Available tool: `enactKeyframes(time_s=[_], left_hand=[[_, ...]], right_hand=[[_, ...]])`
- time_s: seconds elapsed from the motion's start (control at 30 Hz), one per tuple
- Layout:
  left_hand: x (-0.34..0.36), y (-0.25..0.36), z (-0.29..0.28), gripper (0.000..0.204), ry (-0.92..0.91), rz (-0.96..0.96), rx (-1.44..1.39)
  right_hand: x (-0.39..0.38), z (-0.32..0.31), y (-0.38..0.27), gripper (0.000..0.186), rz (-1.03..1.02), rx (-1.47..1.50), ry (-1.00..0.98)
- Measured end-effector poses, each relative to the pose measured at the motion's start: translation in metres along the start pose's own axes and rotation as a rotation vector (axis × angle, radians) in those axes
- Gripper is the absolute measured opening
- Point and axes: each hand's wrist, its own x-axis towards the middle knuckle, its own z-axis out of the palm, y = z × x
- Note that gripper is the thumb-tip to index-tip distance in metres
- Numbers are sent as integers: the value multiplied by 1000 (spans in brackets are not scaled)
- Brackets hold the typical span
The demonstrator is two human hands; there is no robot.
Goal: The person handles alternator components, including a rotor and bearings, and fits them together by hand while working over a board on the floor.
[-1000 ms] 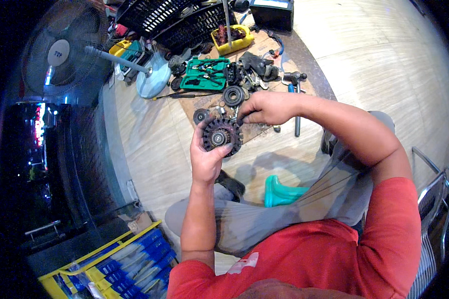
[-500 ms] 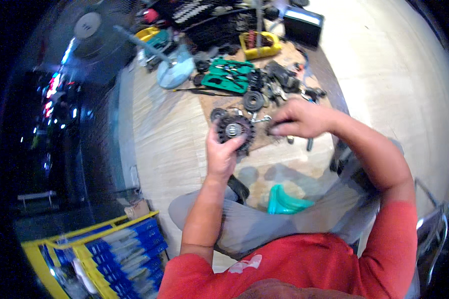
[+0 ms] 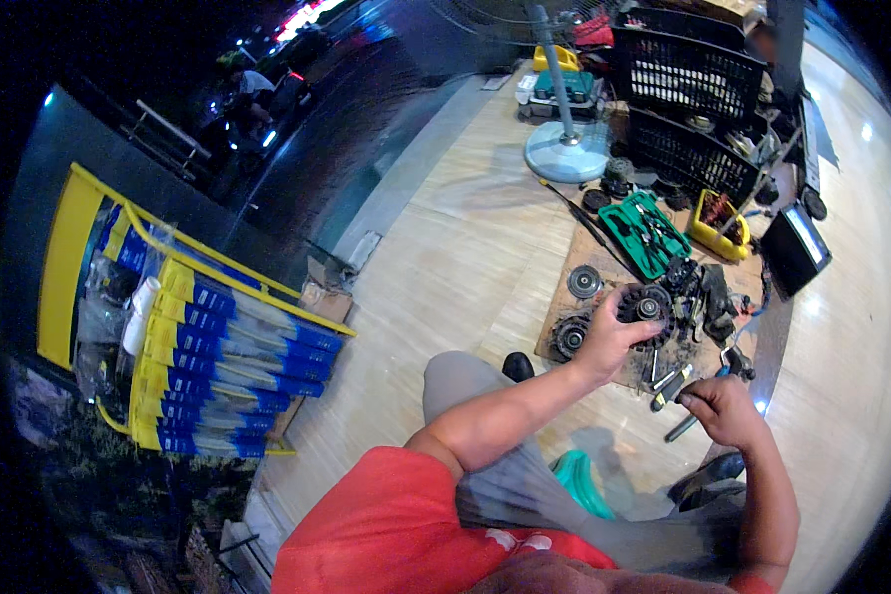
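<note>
Head view records the left hand (image 3: 612,339) clamped on a dark, round, toothed wheel with a bright metal hub (image 3: 647,309), thumb across its face, over the flat brown board (image 3: 632,365) on the pale floor. The right hand (image 3: 723,408) has thumb and fingers drawn together at a short silver-and-dark tool (image 3: 669,388); whether it grips or merely touches cannot be told. A second dark toothed wheel (image 3: 570,338) lies just beside the left hand.

Assessed risks: the held wheel appears grimy and could slip if the thumb eases, falling among the parts below. A long dark rod-shaped handle (image 3: 681,427) lies just beside the right hand; a careless sweep could knock it or the short tool away.
</note>
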Motion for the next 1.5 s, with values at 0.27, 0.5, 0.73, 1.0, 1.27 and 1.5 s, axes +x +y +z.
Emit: enactKeyframes(time_s=[0.27, 0.5, 0.73, 1.0, 1.27, 1.5], left_hand=[[17, 19, -8, 33, 54, 37, -223], [15, 23, -11, 40, -17, 3, -292], [9, 30, -1, 57, -156, -2, -137], [5, 26, -1, 69, -262, -27, 105], [6, 23, 1, 74, -305, -47, 297], [5, 25, 5, 67, -318, -72, 102]], right_hand=[[8, 9, 40, 19, 28, -155, 179], [11, -14, 55, 21, 162, -355, 267], [6, -24, 84, 25, 177, -418, 373], [-5, -46, 100, 17, 250, -549, 517], [-17, -68, 97, 10, 143, -620, 691], [-29, -75, 79, 7, 106, -691, 710]])
